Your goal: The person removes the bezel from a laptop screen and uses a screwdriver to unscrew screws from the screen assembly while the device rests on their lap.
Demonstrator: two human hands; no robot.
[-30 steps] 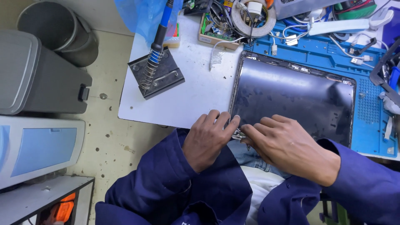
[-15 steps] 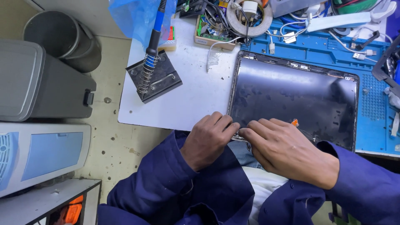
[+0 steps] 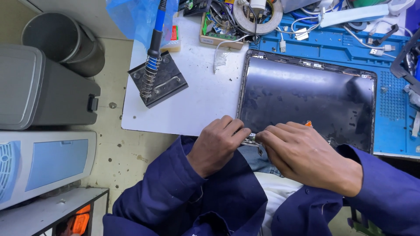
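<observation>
Left hand (image 3: pixel 217 142): fingers curled, pinching the near-left corner hinge of the laptop screen panel (image 3: pixel 306 100).
Right hand (image 3: pixel 306 155): fingertips pressed together at that hinge, at 3 o'clock.
Change: hands unmoved since before; soldering iron stand (image 3: pixel 158 80) at 10 o'clock.

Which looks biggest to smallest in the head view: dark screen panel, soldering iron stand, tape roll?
1. Dark screen panel, by far the largest.
2. Soldering iron stand.
3. Tape roll, partly cut off at the top edge, so its place just below the stand is unsure.

two hands (image 3: pixel 262 146), one laptop lid panel (image 3: pixel 306 100), one soldering iron (image 3: pixel 154 48), one tape roll (image 3: pixel 257 16)
</observation>
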